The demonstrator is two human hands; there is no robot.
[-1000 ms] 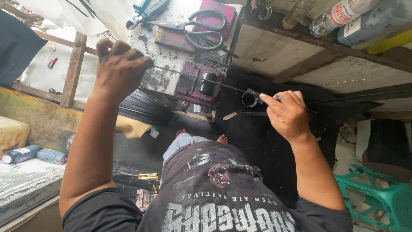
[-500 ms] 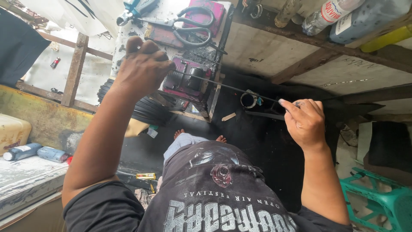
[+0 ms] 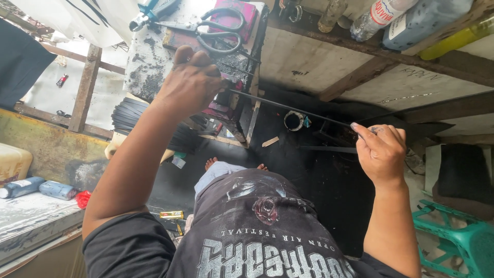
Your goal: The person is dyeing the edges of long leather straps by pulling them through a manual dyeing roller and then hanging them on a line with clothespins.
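Our left hand (image 3: 193, 82) has its fingers clamped on one end of a thin black strip (image 3: 293, 108), and our right hand (image 3: 382, 152) pinches the other, stretching it taut beside the grimy desk (image 3: 146, 62) where scissors (image 3: 216, 28) lie.

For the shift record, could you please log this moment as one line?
left hand: grips one end of thin black strip | right hand: pinches other end | strip: taut | scissors: on worktable

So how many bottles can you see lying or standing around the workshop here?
5: three on the upper shelf, a small glass bottle, a clear plastic bottle and a yellow bottle; two blue bottles lying at lower left. More may be hidden.
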